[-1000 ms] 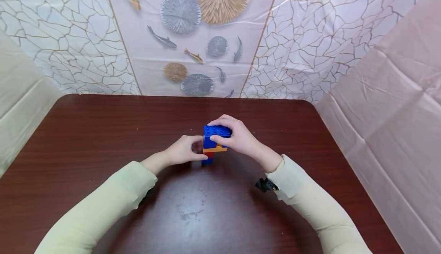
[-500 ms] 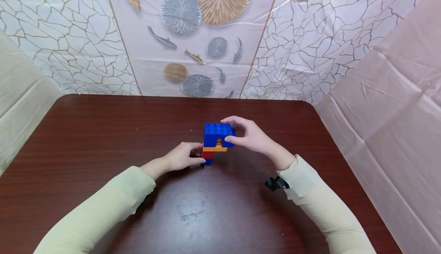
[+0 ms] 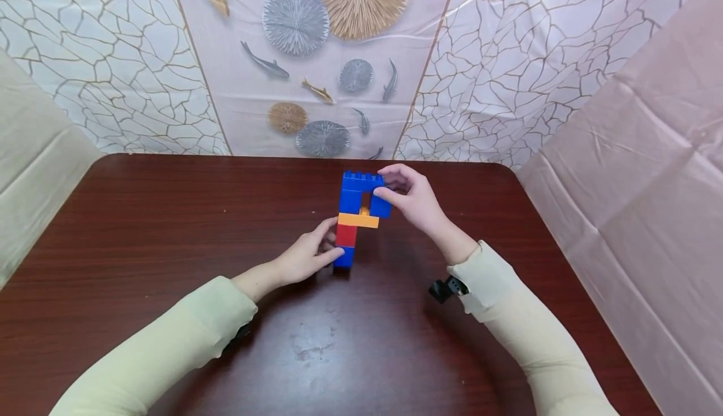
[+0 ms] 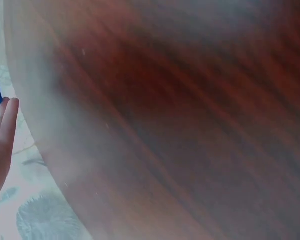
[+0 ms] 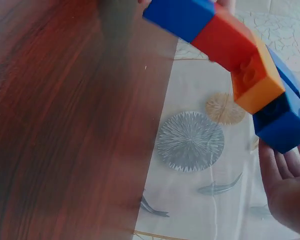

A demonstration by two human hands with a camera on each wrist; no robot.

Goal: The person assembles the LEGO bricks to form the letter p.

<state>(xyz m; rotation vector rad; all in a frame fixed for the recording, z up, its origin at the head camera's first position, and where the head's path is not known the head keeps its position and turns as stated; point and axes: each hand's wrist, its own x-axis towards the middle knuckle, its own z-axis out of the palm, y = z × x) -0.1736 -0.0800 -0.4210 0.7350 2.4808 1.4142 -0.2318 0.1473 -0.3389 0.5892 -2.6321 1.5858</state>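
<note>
A structure of stacked toy building bricks stands between my hands in the head view. From the bottom it has a blue brick point(image 3: 344, 258), a red brick point(image 3: 346, 236), a flat orange piece point(image 3: 351, 219) and blue bricks point(image 3: 350, 201) on top. A small gap shows between the upper blue bricks. My left hand point(image 3: 305, 258) holds the lowest bricks from the left, thumb on the blue one. With thumb and fingers, my right hand point(image 3: 417, 199) grips the blue brick at the upper right. Whether the base touches the table cannot be told.
Dark brown wooden table point(image 3: 226, 341) surface extends on all sides of the bricks. Patterned cloth point(image 3: 322, 77) hangs behind its far edge, and plain cloth point(image 3: 638, 152) hangs at the right. A small black device point(image 3: 446, 289) sits at my right wrist.
My right hand has shifted from the top of the bricks to their right side and moved farther away. The structure's top has tipped back, so more of its front shows.
</note>
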